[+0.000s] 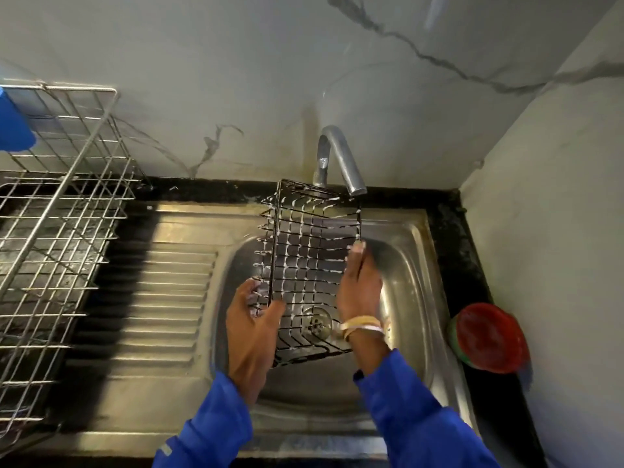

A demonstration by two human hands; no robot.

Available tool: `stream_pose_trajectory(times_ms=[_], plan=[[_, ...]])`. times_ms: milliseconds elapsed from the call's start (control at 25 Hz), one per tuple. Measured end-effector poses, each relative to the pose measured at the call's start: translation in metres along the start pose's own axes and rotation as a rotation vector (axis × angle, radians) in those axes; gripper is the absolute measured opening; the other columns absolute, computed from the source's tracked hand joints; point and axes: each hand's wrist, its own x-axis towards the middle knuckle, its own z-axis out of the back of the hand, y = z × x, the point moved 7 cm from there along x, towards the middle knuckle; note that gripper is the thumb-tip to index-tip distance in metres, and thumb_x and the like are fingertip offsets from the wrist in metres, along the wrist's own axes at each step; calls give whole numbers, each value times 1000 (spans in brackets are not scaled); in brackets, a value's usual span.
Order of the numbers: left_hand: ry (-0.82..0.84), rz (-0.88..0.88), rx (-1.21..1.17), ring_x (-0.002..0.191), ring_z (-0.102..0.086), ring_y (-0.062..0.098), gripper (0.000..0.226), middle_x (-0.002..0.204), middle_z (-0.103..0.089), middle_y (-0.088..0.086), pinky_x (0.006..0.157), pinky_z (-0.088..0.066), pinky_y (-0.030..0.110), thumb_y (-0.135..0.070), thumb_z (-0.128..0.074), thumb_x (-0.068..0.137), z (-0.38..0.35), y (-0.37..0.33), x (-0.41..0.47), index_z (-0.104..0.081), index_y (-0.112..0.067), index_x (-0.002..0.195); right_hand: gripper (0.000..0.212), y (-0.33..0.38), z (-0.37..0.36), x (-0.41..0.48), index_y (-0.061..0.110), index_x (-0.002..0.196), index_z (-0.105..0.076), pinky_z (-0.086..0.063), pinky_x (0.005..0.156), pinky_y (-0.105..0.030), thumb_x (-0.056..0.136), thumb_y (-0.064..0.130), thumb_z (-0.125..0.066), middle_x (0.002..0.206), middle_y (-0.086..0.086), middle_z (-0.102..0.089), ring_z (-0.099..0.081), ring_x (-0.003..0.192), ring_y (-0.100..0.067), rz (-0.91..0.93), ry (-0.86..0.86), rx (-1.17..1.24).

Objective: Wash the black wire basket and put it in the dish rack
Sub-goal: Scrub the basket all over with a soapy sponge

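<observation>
Well, at the left of the frame the steel dish rack (60, 231) stands on the dark counter with a blue thing (15, 119) at its upper-left corner. It is well apart from the basin, so the washed piece will have to cross the ridged draining board (162, 298) to reach it. Just right of that board, the left hand (251, 329) grips the lower-left corner of the black wire basket (310, 265), fingers curled through the side wires and thumb laid over the edge. This looks like the steadying hold that keeps the frame from swinging. The basket sits in the middle of the frame, held above the sink (422, 265) and not resting on it. It is tilted so its far end comes just under the spout of the tap (341, 157). White suds cling along its wires, which suggests it is soaped and positioned for rinsing, though no stream of water is visible. The drain (315, 320) shows through the mesh. The right hand (359, 285), with a pale band (361, 324) at the wrist, lies along the basket's right wall with its fingertips at the rim. Whether those fingers wrap the wire or only press against it, I cannot tell. At the right edge a red-lidded container (489, 337) sits on the counter, beside the basin.
</observation>
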Motion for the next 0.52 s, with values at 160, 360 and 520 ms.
stream_pose_trajectory(times_ms=[160, 360, 520], plan=[[-128, 42, -195, 100, -63, 18, 45, 116, -66, 6, 79, -49, 27, -39, -69, 75, 2, 8, 1, -62, -33, 120, 27, -22, -1, -5, 12, 117, -63, -52, 85, -25, 101, 24, -44, 105, 0, -68, -64, 92, -12, 5, 102, -11], [-154, -8, -216, 111, -60, 18, 59, 127, -63, 13, 93, -53, 25, -19, -74, 86, 6, 10, -4, -52, -10, 140, 11, -50, 2, -38, 7, 91, -64, -49, 59, -15, 96, 6, -54, 77, -5, -67, -62, 59, 0, -69, 32, 116], [52, 22, -304, 126, -59, 30, 102, 138, -57, 12, 103, -50, 50, -62, -85, 61, 15, -5, 15, -42, -19, 143, 15, -28, 29, -16, 8, 97, -72, -43, 65, -6, 90, 1, -61, 82, 2, -69, -60, 69, 9, 168, 45, -85]])
